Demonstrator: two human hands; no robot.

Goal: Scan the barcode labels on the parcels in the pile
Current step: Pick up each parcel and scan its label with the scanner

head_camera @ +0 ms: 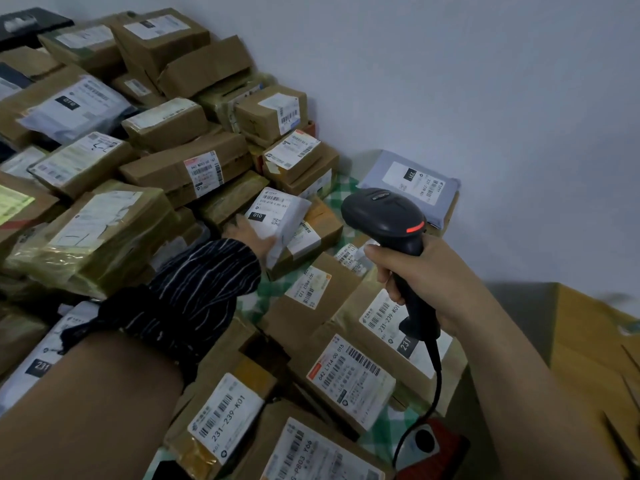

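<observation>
A pile of brown cardboard parcels (180, 168) with white barcode labels covers the surface from the far left to the near middle. My left hand (247, 235) reaches into the pile and grips a small white bag parcel (278, 216) marked 010, tilting its label up. My right hand (412, 282) grips the handle of a black barcode scanner (384, 214). The scanner's head hangs just right of the white parcel, and a red light glows on its side. Its cable (431, 386) runs down toward me.
A grey mailer bag (412, 183) marked 231 lies against the wall at the right of the pile. A green checked cloth (341, 194) shows under the parcels. A large open carton (588, 344) stands at the right. A red object (436, 448) lies near the cable's lower end.
</observation>
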